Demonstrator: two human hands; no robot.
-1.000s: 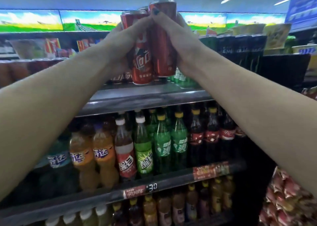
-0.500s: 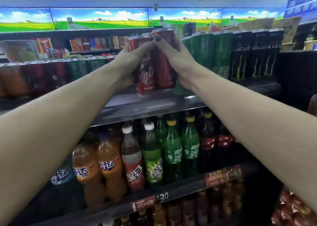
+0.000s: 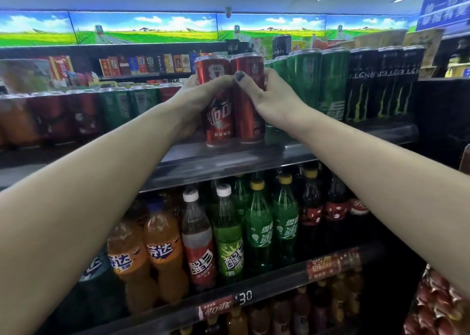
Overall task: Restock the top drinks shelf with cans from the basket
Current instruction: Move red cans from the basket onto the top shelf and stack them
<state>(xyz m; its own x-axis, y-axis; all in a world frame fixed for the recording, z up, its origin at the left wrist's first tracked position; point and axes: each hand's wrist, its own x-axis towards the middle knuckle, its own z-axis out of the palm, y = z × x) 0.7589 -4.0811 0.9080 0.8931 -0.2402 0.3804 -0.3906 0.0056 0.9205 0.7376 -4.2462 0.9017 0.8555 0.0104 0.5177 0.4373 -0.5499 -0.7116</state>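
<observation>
Far left on the top shelf [image 3: 229, 156]: a blurred row of cans [image 3: 76, 116], orange, then red, then green, standing behind the shelf lip. Behind and above, a back shelf of small coloured boxes [image 3: 142, 65] under a lit landscape banner [image 3: 145, 29].

Left hand [image 3: 198, 100] raised to the shelf, fingers curled round the left red can [image 3: 218, 111], thumb laid across its front. Touching it on the right, the right red can [image 3: 248, 105], gripped by the right hand [image 3: 269, 98], thumb with a dark-painted nail pressed on the can's front, fingers wrapped round the far side. Both cans upright, side by side, bases at or just above the front of the top shelf; contact with the shelf not clear.

Crowding close on the right: tall green cans [image 3: 318, 85], the nearest just behind the right hand's fingers, leaving little room on that side. Further right, black cans [image 3: 381, 85] with green claw marks, tightly packed. A single dark can [image 3: 281, 44] standing higher behind the green ones.

Below, on the middle shelf: orange soda bottles [image 3: 142, 258], a red-labelled bottle [image 3: 201, 253], green bottles [image 3: 259, 230], then dark cola bottles [image 3: 330, 207]. Along that shelf's edge, a price strip [image 3: 244, 296] reading 30. Lower right corner: red packaged goods [image 3: 437, 309], blurred. Both forearms stretched across the view, hiding parts of the shelves.
</observation>
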